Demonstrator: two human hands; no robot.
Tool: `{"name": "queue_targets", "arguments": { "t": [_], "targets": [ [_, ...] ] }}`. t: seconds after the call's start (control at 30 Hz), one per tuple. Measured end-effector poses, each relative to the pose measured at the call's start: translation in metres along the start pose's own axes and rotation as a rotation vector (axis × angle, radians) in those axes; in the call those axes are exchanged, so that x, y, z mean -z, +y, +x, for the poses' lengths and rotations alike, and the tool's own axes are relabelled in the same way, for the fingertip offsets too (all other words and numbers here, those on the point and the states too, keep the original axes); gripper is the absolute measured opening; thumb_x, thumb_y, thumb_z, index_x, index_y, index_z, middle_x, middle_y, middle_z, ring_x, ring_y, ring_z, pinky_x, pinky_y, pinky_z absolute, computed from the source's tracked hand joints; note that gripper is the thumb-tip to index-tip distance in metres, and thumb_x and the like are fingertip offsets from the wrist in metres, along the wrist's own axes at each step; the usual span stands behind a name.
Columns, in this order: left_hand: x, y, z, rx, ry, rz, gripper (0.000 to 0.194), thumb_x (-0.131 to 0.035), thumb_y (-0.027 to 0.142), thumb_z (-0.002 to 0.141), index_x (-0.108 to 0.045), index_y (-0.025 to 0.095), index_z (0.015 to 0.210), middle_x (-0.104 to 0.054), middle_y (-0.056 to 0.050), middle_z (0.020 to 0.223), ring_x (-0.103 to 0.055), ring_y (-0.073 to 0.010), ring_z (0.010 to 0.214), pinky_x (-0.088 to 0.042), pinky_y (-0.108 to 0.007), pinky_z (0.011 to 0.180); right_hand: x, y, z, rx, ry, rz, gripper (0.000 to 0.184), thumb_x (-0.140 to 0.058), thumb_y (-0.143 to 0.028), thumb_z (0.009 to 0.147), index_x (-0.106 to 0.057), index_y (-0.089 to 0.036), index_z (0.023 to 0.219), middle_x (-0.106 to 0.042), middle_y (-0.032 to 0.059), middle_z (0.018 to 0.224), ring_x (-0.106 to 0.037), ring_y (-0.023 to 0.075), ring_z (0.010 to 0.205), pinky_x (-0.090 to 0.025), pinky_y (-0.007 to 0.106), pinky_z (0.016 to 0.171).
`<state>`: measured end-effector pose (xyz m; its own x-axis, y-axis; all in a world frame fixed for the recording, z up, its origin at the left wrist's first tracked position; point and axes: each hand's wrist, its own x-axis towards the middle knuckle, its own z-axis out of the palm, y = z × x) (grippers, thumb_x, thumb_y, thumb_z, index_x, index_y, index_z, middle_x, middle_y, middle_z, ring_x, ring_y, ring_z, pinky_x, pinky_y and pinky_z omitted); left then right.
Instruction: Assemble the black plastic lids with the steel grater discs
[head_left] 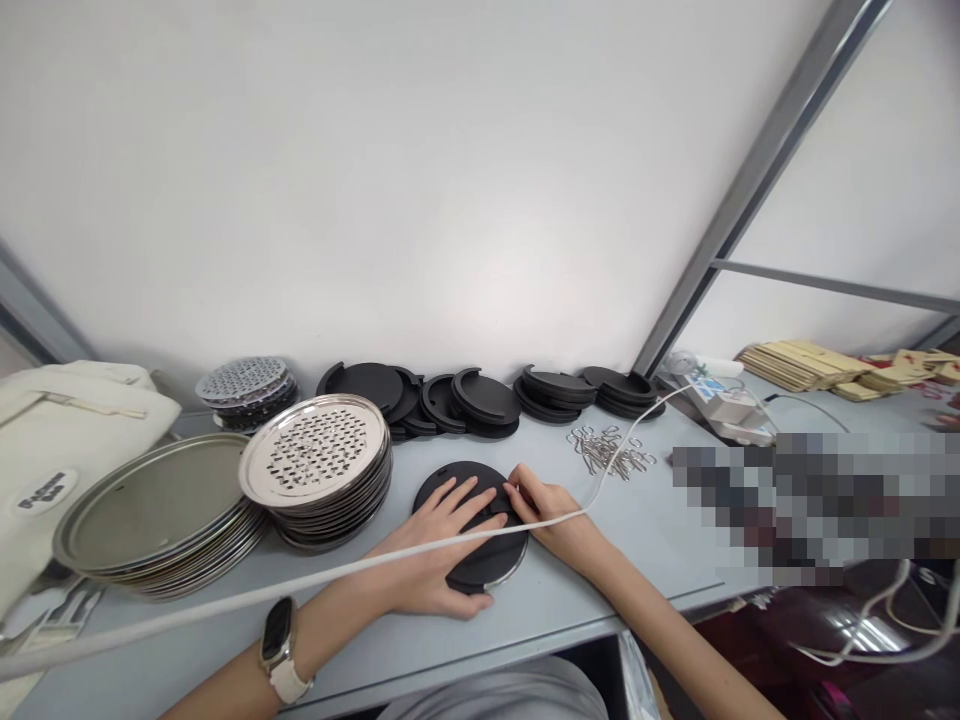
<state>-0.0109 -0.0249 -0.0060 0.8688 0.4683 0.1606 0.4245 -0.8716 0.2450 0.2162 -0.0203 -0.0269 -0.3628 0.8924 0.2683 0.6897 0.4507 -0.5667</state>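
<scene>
A round black disc (480, 560) lies flat on the table in front of me, with a thin shiny rim showing at its lower right. My left hand (450, 535) rests on top of it, fingers spread and stretched out. At the disc's upper right edge, my right hand (544, 505) is closed, its fingertips pressed together against the disc. Anything small between those fingertips is hidden. To the right and a little behind is a loose pile of bent metal hooks (611, 452). Left of the disc stands a stack of round metal grater plates (326, 450).
Black round holders (484, 398) lie in piles along the wall. Farther left are plain round metal trays (165, 500), smaller grater discs (244, 382) and a cream bag (82, 440). A white cable (420, 545) crosses the view over both arms. Wooden pieces (802, 365) lie far right.
</scene>
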Motion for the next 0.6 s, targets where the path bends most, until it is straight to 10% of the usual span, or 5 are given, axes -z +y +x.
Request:
{"name": "queue_targets", "arguments": {
  "t": [0.6],
  "targets": [
    [0.001, 0.0009, 0.0004, 0.0, -0.001, -0.01, 0.086, -0.069, 0.044, 0.071, -0.029, 0.024, 0.145, -0.023, -0.01, 0.152, -0.016, -0.0372, 0.139, -0.015, -0.053, 0.112, 0.0018, -0.0019, 0.0004, 0.018, -0.01, -0.004, 0.014, -0.033, -0.028, 0.095, -0.044, -0.023, 0.089, -0.053, -0.0023, 0.061, -0.052, 0.0154, 0.051, -0.036, 0.023, 0.052]
  ]
}}
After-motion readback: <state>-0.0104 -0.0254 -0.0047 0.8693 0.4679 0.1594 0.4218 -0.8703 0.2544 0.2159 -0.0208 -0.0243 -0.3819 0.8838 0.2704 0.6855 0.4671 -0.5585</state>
